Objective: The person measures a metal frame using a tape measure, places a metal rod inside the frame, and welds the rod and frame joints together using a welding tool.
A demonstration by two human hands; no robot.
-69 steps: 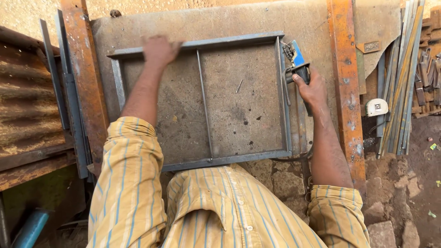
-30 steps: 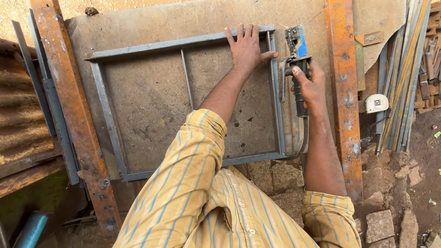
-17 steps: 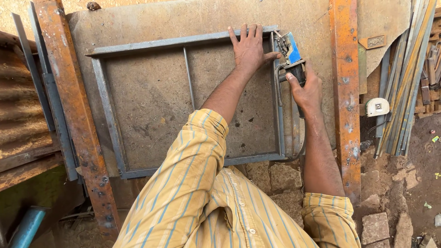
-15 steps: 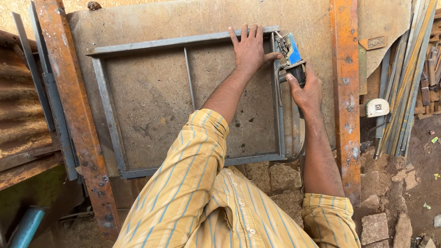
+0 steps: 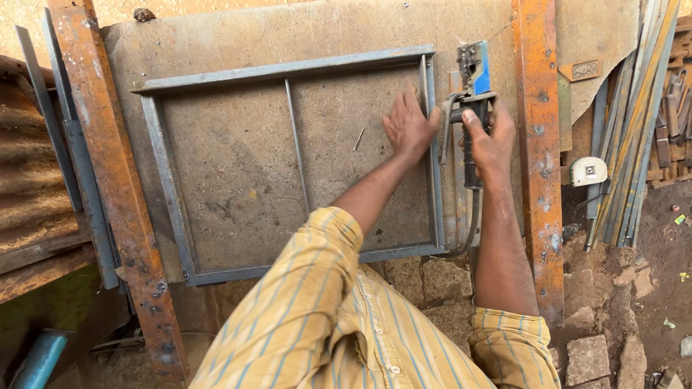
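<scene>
Steel frame (image 5: pixel 288 68) under left hand (image 5: pixel 408 130); right hand (image 5: pixel 491 140) grips electrode holder (image 5: pixel 472 86).

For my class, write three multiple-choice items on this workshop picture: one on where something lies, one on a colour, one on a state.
1. Where does the left hand rest?
A. near the grey metal frame's right side
B. on the tape measure
C. on the corrugated sheet

2. What colour is the beam right of the tool?
A. green
B. rusty orange
C. white

3. How does the right hand stand?
A. open flat
B. closed round the tool's handle
C. hanging empty

Key: 1 A, the palm lies by the frame's right bar; 2 B, the beam is rust-orange; 3 B, the fingers wrap the dark handle.
</scene>
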